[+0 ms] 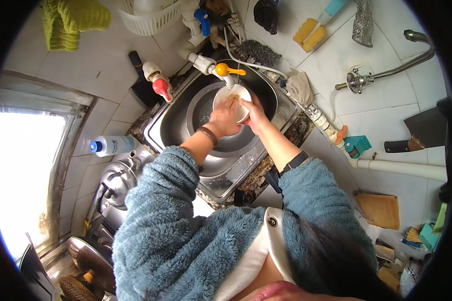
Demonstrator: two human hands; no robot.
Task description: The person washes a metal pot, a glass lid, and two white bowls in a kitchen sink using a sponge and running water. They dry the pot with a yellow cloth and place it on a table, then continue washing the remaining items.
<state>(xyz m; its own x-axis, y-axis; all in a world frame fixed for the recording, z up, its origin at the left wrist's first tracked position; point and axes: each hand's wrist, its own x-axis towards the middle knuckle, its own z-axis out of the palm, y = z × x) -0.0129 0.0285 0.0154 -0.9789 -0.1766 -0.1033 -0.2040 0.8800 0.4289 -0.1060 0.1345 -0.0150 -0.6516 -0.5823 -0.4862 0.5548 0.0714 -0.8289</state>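
A white bowl (243,92) is tilted under the spout of a tap with a yellow handle (229,70). My right hand (255,114) grips the bowl's right rim, thumb on the inner side. My left hand (226,117) lies at the bowl's lower left with its fingers inside; it is slightly blurred, and whether it grips anything cannot be told. Some brownish matter shows inside the bowl. Beneath both hands, a round metal basin (196,113) stands in the stainless steel sink (173,129), with some water in it.
A tap with a red handle (161,88) juts out left of the sink. On the left stand a steel kettle (116,184) and a white bottle with a blue cap (115,146). A cleaver (425,129) and a curved metal faucet (395,69) are on the right wall. Steel wool (258,52) lies behind the sink.
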